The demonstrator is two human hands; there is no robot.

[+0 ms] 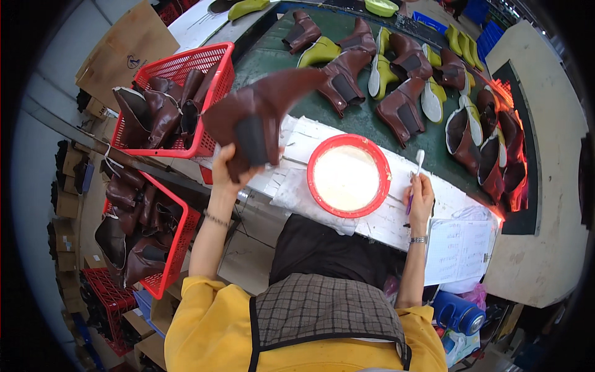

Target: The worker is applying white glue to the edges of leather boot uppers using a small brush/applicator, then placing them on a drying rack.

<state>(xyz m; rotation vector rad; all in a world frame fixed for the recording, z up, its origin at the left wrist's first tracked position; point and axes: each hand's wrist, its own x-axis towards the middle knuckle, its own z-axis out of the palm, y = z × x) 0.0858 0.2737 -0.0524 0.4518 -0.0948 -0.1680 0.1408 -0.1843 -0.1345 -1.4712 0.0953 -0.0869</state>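
Right hand [421, 193] pinching a brush [414, 180]; left hand [227, 168] clasped around a brown boot upper [257, 111]

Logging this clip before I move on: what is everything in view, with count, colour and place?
Boot upper: one, brown with dark elastic panel, held up in the left hand.
Bowl: one, red, holding a pale cream liquid, on the white bench.
Brush: one, white tip, purple handle, in the right hand.
Baskets: two, red, full of brown boot uppers, at the left; the lower one sits below.
Boots on lasts: about a dozen, brown on yellow-green lasts, on the green belt beyond.
Paper sheet: one, white, right end of the bench.
Bottle: one, blue, lower right.
Cardboard: brown, upper left.
Left hand: grips the boot upper.
Right hand: holds the brush.
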